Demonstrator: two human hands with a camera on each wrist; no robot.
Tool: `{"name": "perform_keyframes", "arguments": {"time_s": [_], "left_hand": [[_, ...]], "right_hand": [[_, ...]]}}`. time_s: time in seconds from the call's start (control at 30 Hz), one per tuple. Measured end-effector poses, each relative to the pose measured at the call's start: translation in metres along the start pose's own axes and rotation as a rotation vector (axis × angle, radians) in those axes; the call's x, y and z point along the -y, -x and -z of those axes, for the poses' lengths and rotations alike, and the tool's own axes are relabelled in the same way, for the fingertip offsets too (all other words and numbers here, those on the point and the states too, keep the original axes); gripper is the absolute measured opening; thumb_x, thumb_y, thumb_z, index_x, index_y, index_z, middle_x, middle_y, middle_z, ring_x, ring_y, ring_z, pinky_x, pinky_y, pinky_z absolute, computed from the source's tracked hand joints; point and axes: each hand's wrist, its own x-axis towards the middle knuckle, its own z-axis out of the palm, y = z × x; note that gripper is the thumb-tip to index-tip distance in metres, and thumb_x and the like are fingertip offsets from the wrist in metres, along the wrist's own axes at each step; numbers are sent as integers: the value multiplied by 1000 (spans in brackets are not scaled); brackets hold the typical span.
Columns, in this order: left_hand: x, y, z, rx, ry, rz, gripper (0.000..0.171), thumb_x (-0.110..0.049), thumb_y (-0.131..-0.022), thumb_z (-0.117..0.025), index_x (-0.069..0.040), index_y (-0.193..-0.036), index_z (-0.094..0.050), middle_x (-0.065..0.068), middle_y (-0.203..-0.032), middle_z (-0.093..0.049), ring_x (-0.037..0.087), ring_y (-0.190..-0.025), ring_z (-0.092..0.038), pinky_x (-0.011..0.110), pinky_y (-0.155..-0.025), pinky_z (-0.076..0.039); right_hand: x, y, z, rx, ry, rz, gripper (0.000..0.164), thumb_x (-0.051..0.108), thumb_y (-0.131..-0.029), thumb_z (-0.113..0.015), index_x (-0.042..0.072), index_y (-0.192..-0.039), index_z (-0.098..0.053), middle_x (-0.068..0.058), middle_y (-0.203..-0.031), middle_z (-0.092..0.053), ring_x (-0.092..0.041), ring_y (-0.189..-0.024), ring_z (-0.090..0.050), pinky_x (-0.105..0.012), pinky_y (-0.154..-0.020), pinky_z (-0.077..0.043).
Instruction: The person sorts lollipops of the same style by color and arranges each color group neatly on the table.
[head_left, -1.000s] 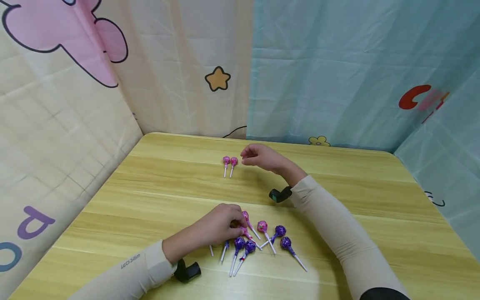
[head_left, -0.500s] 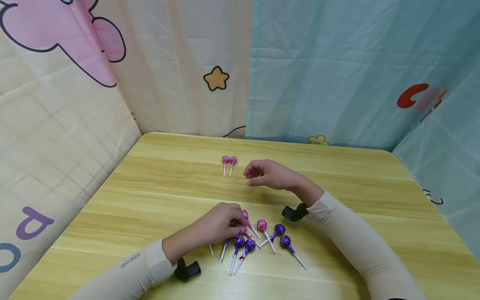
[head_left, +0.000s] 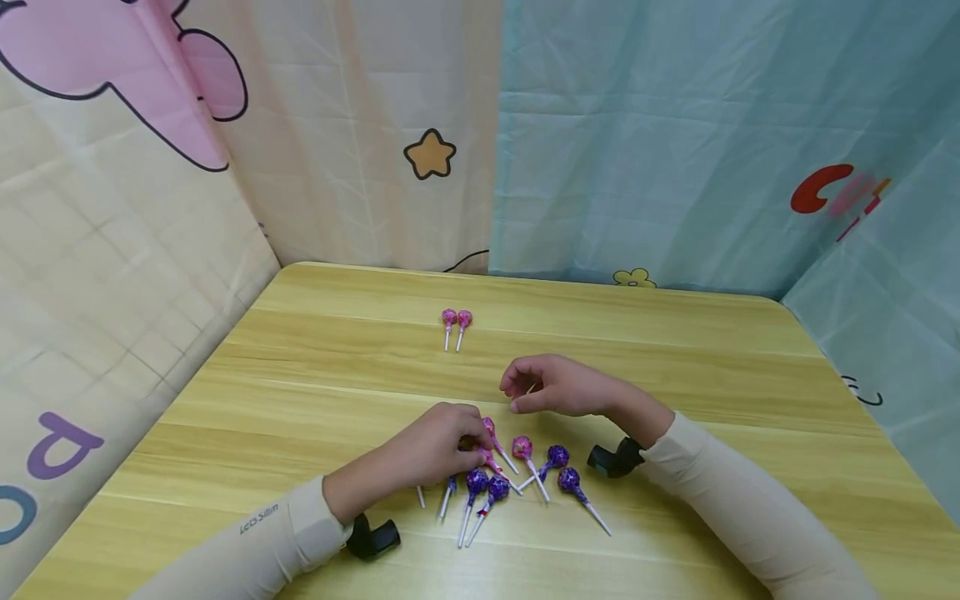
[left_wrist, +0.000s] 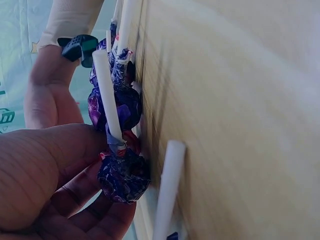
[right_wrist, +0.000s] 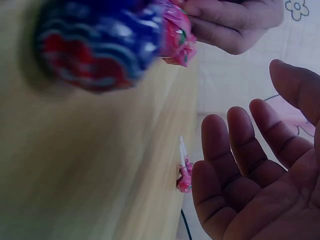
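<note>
My left hand (head_left: pixel 431 450) is low over a cluster of lollipops, thumb and fingertips pinching the head of a pink lollipop (head_left: pixel 489 461). Just beyond it lies another pink lollipop (head_left: pixel 490 426), with a third pink one (head_left: pixel 522 449) to the right. Several purple lollipops surround these, one (head_left: pixel 476 483) in front and another (head_left: pixel 569 480) at the right. In the left wrist view a purple lollipop (left_wrist: pixel 123 175) partly covers the left fingers. My right hand (head_left: pixel 562 385) hovers behind the cluster; the right wrist view shows its relaxed fingers (right_wrist: pixel 240 145) holding nothing.
Farther back on the wooden table (head_left: pixel 337 333), two pink lollipops (head_left: pixel 457 318) lie side by side, sticks toward me. Printed curtains (head_left: pixel 645 150) hang behind the table and along its sides. A black wrist camera (head_left: pixel 615 458) sits below the right wrist.
My right hand has drawn back from beside the two far lollipops toward the cluster, moving nearer and slightly right. The left hand has stayed in place on the pink lollipop.
</note>
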Motion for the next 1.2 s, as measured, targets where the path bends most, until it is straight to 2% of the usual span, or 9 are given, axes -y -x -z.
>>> {"name": "perform_keyframes", "arguments": {"time_s": [0.27,0.63,1.2], "left_hand": [[-1,0,0,-11,-9,-7,4,-7,-86,-75,-9,-89,-76,-8,-83,-61,7,-74,-57,22,-69,-48],[-1,0,0,-21,6,-10,4,-6,-85,-77,-8,-88,-76,-8,-81,-60,9,-73,-57,21,-67,-48],[-1,0,2,-15,39,4,5,-7,-85,-77,-8,-90,-77,-8,-83,-62,7,-72,-56,21,-66,-48]], "right_hand": [[-12,11,-10,46,-10,-49,20,13,-94,-69,5,-111,-64,-1,-99,-63,-20,-93,-58,-37,-85,-49],[-15,19,-23,90,-23,-43,15,12,-92,-71,8,-106,-64,1,-93,-64,-16,-84,-59,-30,-77,-51],[-16,20,-26,123,-35,-22,10,10,-92,-70,12,-100,-66,3,-88,-64,-13,-77,-57,-26,-68,-49]]}}
